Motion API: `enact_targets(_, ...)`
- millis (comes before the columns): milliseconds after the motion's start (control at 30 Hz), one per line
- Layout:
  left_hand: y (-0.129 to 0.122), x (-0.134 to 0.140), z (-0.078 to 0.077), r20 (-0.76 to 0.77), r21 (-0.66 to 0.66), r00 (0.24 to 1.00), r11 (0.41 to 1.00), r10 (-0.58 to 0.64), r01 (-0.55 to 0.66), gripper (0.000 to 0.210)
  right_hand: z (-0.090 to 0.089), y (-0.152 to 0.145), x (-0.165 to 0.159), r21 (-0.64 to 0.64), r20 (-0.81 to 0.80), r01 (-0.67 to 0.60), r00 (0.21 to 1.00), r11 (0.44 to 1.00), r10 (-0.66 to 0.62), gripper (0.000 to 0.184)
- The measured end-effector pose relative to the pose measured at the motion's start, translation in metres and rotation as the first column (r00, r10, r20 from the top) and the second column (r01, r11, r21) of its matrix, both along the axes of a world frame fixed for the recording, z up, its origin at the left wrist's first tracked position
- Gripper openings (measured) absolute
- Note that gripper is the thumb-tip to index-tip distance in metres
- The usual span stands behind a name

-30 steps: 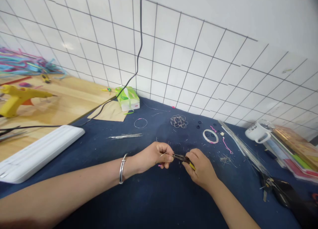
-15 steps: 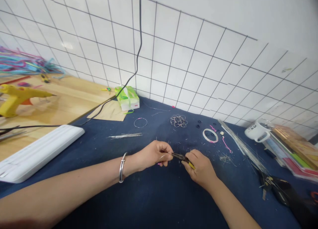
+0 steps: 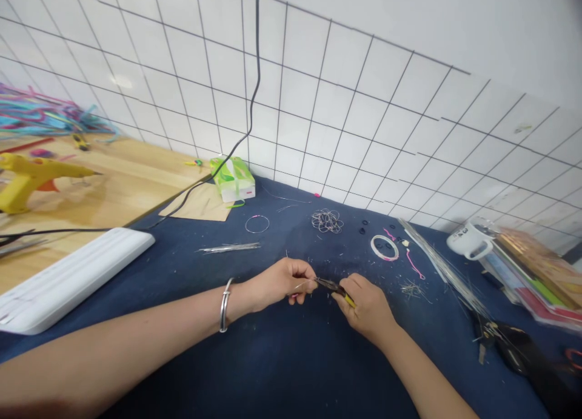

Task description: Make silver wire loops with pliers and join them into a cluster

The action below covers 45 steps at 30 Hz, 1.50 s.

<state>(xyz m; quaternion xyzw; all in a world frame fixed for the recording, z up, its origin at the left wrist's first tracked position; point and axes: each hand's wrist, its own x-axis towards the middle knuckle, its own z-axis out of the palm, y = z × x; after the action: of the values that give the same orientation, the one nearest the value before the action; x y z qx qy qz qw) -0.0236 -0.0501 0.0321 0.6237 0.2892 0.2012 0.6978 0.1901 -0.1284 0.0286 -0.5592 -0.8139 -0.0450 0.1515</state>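
I see small pliers (image 3: 331,285) with dark metal jaws and yellow grips held low over the middle of the blue cloth-covered table (image 3: 282,358), nearer its front edge. Their long axis runs left to right, nose pointing left and slightly away from me. My right hand (image 3: 366,305) is closed around the grips. The nose meets a thin, stiff silver wire (image 3: 301,284) pinched between the fingertips of my left hand (image 3: 282,282); wire end angles up-left, with something pink just under the fingers. A plain metal bangle (image 3: 224,305) sits on the left wrist.

Toward the back edge: a tangle of fine wire loops (image 3: 327,221), a single wire ring (image 3: 257,224), a straight wire bundle (image 3: 230,248), a white tape roll (image 3: 384,248). A white mug (image 3: 469,242) stands at the right edge. A flat white case (image 3: 68,278) lies at the left edge.
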Motion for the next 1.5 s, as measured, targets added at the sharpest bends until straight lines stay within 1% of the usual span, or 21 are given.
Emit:
enact_targets(233, -0.003, 0.001, 0.001, -0.035, 0.09, 0.999, 0.996, 0.031, -0.028, 0.019, 0.001, 0.0, -0.001, 0.028, 0.015, 0.009, 1.0, 1.0, -0.009, 0.019)
enact_targets(300, -0.004, 0.002, 0.001, -0.076, 0.156, 0.995, 0.986, 0.068, -0.056, 0.017, 0.002, 0.001, -0.001, 0.038, 0.006, 0.016, 1.0, 0.999, -0.016, 0.019)
enact_targets(333, -0.005, 0.002, 0.001, -0.097, 0.21, 0.991, 0.975, 0.096, -0.074, 0.016, 0.002, 0.001, -0.001, 0.04, 0.003, 0.019, 1.0, 0.999, -0.019, 0.018)
enact_targets(400, -0.006, 0.001, 0.003, -0.121, 0.346, 0.98, 0.932, 0.16, -0.109, 0.014, 0.003, 0.003, 0.0, 0.038, 0.003, 0.023, 1.0, 0.999, -0.023, 0.018)
enact_targets(467, -0.007, 0.001, 0.004, -0.115, 0.474, 0.971, 0.87, 0.211, -0.133, 0.013, 0.004, 0.003, 0.001, 0.037, 0.005, 0.028, 1.0, 0.999, -0.028, 0.018)
enact_targets(600, -0.007, 0.0, 0.005, -0.08, 0.65, 0.96, 0.744, 0.268, -0.154, 0.011, 0.004, 0.004, 0.002, 0.048, 0.007, 0.022, 1.0, 0.999, -0.022, 0.018)
enact_targets(667, -0.007, 0.001, 0.004, -0.06, 0.714, 0.958, 0.683, 0.28, -0.155, 0.01, 0.005, 0.004, 0.002, 0.059, 0.011, 0.014, 1.0, 0.998, -0.015, 0.018)
enact_targets(733, -0.008, 0.001, 0.003, -0.047, 0.756, 0.957, 0.636, 0.285, -0.153, 0.01, 0.005, 0.004, 0.002, 0.075, 0.014, 0.008, 1.0, 0.997, -0.009, 0.018)
enact_targets(800, -0.009, 0.001, 0.002, -0.047, 0.78, 0.956, 0.609, 0.289, -0.146, 0.01, 0.005, 0.003, 0.001, 0.092, 0.016, 0.002, 1.0, 0.996, -0.003, 0.018)
enact_targets(867, -0.009, 0.001, 0.002, -0.05, 0.791, 0.956, 0.596, 0.291, -0.14, 0.01, 0.004, 0.003, 0.001, 0.098, 0.023, 0.002, 1.0, 0.995, -0.004, 0.018)
enact_targets(967, -0.01, 0.0, 0.004, -0.054, 0.786, 0.958, 0.604, 0.283, -0.135, 0.009, 0.004, 0.002, 0.001, 0.097, 0.041, 0.009, 0.999, 0.995, -0.013, 0.018)
enact_targets(1033, -0.01, 0.0, 0.005, -0.059, 0.762, 0.959, 0.633, 0.276, -0.135, 0.01, 0.004, 0.002, 0.001, 0.11, 0.049, 0.006, 0.999, 0.994, -0.012, 0.019)
enact_targets(1067, -0.01, 0.0, 0.006, -0.066, 0.741, 0.961, 0.658, 0.268, -0.133, 0.01, 0.004, 0.002, 0.001, 0.119, 0.052, 0.003, 0.999, 0.993, -0.009, 0.019)
enact_targets(1133, -0.01, -0.001, 0.008, -0.094, 0.675, 0.967, 0.73, 0.237, -0.113, 0.011, 0.005, 0.001, 0.002, 0.132, 0.065, -0.004, 0.998, 0.991, -0.004, 0.019)
enact_targets(1200, -0.009, -0.002, 0.009, -0.13, 0.58, 0.975, 0.811, 0.181, -0.073, 0.012, 0.006, 0.001, 0.003, 0.139, 0.083, -0.014, 0.997, 0.99, 0.003, 0.019)
enact_targets(1267, -0.008, -0.003, 0.01, -0.151, 0.493, 0.982, 0.87, 0.116, -0.027, 0.014, 0.007, 0.001, 0.004, 0.142, 0.109, -0.031, 0.994, 0.989, 0.015, 0.019)
enact_targets(1333, -0.006, -0.004, 0.012, -0.158, 0.439, 0.986, 0.898, 0.055, 0.02, 0.014, 0.007, 0.001, 0.006, 0.145, 0.146, -0.051, 0.989, 0.988, 0.03, 0.019)
enact_targets(1433, -0.003, -0.007, 0.017, -0.174, 0.371, 0.984, 0.923, -0.037, 0.1, 0.015, 0.007, 0.001, 0.009, 0.162, 0.199, -0.081, 0.979, 0.984, 0.048, 0.019)
enact_targets(1500, -0.001, -0.01, 0.02, -0.188, 0.297, 0.976, 0.941, -0.11, 0.163, 0.015, 0.007, 0.001, 0.01, 0.18, 0.217, -0.106, 0.974, 0.978, 0.066, 0.018)
